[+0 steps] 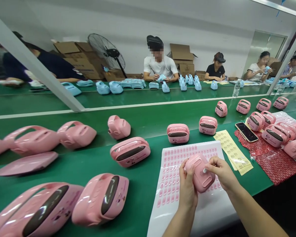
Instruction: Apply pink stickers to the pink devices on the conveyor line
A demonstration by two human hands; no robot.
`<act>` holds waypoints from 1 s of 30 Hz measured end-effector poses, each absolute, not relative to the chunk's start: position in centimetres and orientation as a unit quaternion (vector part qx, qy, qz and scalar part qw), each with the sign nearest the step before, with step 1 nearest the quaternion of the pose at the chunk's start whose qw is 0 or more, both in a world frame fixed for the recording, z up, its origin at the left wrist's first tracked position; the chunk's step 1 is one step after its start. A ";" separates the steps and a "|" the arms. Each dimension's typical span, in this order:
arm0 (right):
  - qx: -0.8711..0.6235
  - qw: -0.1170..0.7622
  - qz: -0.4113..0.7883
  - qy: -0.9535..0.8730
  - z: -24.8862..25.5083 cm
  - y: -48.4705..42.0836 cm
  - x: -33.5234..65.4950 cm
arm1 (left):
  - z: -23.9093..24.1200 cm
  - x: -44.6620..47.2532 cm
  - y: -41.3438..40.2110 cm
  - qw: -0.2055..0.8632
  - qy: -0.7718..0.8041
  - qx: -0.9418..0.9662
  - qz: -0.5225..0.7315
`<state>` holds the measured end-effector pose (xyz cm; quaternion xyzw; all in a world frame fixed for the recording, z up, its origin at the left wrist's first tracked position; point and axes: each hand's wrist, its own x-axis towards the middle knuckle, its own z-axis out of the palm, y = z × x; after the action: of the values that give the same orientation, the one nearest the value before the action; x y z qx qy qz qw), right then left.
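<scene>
Glossy pink rounded plastic case (199, 174) over white pink-dotted sheet (160, 223), likely for reach
Left hand (187, 186) grips edge, leaving face accessible; right hand (220, 171) on it, can't tell if fingers pinch

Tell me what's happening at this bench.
A person's left hand holds a pink case above a white sheet with rows of small pink pieces. The right hand seems to pinch a small whitish piece against it. More pink cases stand about on the green bench. Across from them, a co-worker in a white shirt handles a pale blue part.
</scene>
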<state>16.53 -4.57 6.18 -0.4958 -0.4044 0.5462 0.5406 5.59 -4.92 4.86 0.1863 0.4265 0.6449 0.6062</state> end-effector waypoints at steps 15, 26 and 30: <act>-0.524 0.582 0.237 -0.575 5.9 -5.8 15.0 | 4.9 5.7 -5.3 0.619 0.425 0.192 0.632; -0.507 0.591 0.268 -0.568 4.9 -1.2 18.3 | 4.9 1.6 -3.5 0.673 0.361 0.072 0.642; -0.502 0.421 0.114 -0.747 2.1 3.6 16.8 | 3.6 -0.6 -2.7 0.694 0.298 -0.009 0.655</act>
<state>16.81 3.57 2.14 -0.5021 -0.7469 0.1138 0.4210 -0.58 -2.74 3.57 -0.0093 0.2981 0.6552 0.6941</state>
